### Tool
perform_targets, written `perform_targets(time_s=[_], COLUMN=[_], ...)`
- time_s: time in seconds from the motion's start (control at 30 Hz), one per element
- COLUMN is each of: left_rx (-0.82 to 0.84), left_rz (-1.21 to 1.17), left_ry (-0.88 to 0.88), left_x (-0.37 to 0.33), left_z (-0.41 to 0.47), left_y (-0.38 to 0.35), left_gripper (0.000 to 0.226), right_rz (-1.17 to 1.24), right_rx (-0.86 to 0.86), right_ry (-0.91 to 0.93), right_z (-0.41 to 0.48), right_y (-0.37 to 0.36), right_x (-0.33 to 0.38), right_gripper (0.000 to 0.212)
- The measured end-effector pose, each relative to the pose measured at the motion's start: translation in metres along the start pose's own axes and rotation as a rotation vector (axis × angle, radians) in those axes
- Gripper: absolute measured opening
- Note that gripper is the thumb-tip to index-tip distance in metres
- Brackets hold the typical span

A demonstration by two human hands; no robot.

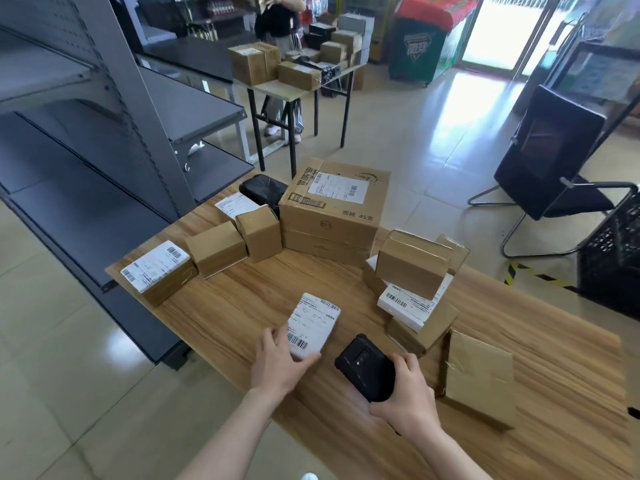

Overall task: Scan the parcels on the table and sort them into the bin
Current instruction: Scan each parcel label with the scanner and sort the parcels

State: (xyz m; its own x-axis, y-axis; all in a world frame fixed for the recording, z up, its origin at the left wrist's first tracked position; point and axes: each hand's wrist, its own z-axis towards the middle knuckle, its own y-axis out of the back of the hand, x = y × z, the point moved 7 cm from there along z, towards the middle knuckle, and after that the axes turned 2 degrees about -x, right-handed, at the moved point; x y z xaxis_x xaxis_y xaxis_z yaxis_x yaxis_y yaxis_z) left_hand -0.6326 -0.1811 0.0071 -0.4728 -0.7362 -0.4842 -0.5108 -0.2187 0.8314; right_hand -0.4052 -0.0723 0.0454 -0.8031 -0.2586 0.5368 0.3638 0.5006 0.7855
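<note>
The left hand (277,365) grips a small parcel (313,323) by its near end. The fingers (272,337) curl against its left edge and the thumb presses along the near right corner, so the parcel is pinched between them. The white shipping label faces up, with one barcode just beside the thumb and another at the far end. Whether the parcel rests on the wooden table (225,317) or is lifted slightly off it cannot be told.

The right hand (412,396) holds a black handheld scanner (365,365), fingers wrapped close together around its near end. The device juts out past the fingertips toward the parcel, near it but not touching.

Beyond the left fingertips sit a labelled box (156,271) and two plain brown boxes (235,242), with a large carton (332,216) farther off. Past the right fingertips is a loose stack of small parcels (412,271) (some label-up, some plain). To the outer side of the right hand lies a flat brown box (481,375). Well off to the right of both hands, on the floor, stands a black crate (613,265).
</note>
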Motion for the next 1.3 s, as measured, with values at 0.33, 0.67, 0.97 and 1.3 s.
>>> perform_targets(time_s=[0.33, 0.67, 0.97, 1.3], left_rx=[-0.031, 0.104, 0.122, 0.085], left_rz=[0.044, 0.108, 0.091, 0.084], left_ry=[-0.191, -0.530, -0.638, -0.705], left_x=[-0.011, -0.015, -0.024, -0.055], left_z=[0.014, 0.026, 0.031, -0.022], left_y=[0.001, 0.028, 0.030, 0.015], left_gripper=[0.110, 0.114, 0.111, 0.092], right_rz=[-0.262, -0.559, -0.512, -0.222], right_rx=[-0.048, -0.049, -0.108, -0.238], right_ry=[0.161, 0.295, 0.222, 0.008], right_z=[0.006, 0.017, 0.010, -0.053], right_y=[0.020, 0.038, 0.034, 0.064], right_x=[0.017, 0.049, 0.039, -0.008], right_gripper=[0.095, 0.088, 0.082, 0.092])
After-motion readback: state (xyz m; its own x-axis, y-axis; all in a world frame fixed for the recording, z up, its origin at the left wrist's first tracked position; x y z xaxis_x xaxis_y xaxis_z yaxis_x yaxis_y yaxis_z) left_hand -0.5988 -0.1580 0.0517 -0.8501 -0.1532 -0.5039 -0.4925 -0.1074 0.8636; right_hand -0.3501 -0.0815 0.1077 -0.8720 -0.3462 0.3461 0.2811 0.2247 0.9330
